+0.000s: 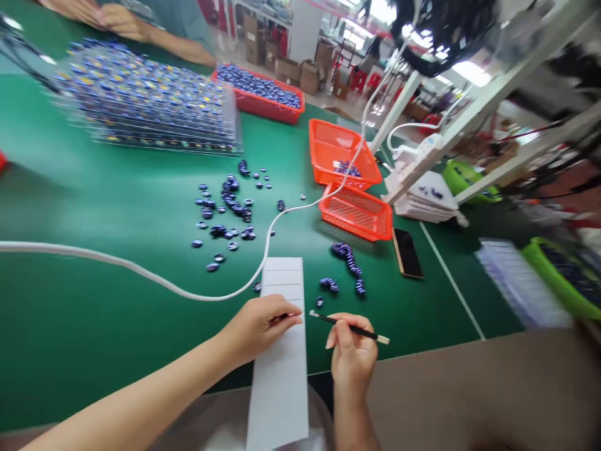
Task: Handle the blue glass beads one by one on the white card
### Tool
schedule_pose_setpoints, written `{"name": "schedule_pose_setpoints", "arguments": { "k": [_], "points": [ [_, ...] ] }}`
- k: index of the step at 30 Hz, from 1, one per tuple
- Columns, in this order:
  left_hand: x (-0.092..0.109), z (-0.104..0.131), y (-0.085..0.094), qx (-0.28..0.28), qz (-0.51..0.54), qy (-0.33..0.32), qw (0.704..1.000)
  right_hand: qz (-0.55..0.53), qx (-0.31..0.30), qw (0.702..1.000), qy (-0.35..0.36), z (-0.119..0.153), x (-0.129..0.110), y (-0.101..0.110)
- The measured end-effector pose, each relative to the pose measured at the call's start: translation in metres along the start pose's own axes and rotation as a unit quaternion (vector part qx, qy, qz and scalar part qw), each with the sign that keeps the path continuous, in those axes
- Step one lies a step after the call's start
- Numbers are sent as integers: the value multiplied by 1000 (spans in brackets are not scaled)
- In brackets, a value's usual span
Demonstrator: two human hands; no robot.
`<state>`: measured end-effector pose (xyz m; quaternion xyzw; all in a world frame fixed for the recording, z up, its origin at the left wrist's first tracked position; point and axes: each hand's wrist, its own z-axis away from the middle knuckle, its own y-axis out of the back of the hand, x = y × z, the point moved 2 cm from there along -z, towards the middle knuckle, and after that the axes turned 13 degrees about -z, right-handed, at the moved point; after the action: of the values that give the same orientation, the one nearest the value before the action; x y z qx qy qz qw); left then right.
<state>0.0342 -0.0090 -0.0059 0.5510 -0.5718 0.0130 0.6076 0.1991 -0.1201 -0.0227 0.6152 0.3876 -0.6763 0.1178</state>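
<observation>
Strip [282, 388], white, ruled: overhanging the near table [94, 344] edge, six o'clock.
Left hand [267, 326]: over the strip, fingertips pinched; whatever lies between them cannot be told.
Right hand [354, 351]: grasping a black stick [323, 317], tip at the left hand's three o'clock, apart from the strip.
Blue pieces: loose [230, 195], strip's eleven o'clock; rowed [348, 258], one o'clock.
Step, judged: stick work at the strip. Next move would call for a steady strip and fine tip control.

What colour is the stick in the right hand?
The stick is mostly black with pale ends; head view shows it best.
</observation>
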Motion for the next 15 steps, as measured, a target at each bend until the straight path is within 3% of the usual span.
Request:
{"name": "schedule_pose_setpoints", "arguments": {
  "k": [3,10,15],
  "points": [
    [1,0,-1,3,-6,2,1000,-8,5,1000,10,0,-3,0],
    [4,-4,4,-75,71,163,981,-34,5,999,0,0,-7,-1],
    [-1,-11,16,-126,164,220,953,-29,3,1000,6,-1,-7,-2]
  ]
}}
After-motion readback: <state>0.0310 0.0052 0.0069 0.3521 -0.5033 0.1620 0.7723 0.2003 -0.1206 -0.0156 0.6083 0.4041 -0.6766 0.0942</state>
